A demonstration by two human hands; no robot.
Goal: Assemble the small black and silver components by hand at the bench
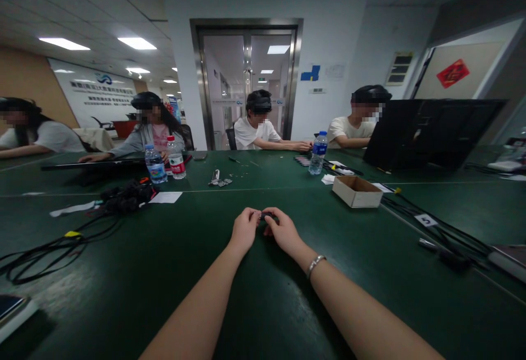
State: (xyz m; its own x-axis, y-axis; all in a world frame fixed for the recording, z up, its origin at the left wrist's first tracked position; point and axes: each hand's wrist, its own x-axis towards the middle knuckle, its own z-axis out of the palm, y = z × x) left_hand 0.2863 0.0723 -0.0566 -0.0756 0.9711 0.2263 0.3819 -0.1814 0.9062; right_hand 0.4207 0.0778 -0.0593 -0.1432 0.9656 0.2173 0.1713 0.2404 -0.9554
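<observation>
Over the green table my two hands meet, fingertips almost together. A small black piece (269, 216) shows between them; its kind is too small to make out. My right hand (284, 229) is closed round this piece, thumb on top, and a silver bracelet (316, 266) sits on that wrist. With thumb and fingers pinched, my left hand (245, 230) grips at the left end of the same piece. The fingers hide most of it.
An open cardboard box (356, 199) stands right of my hands, near black cables (438, 227). Small metal bits (221, 182) lie ahead. Bottles (318, 153) and a bundle of black gear (127, 196) are farther off. Several people sit across the table (164, 272).
</observation>
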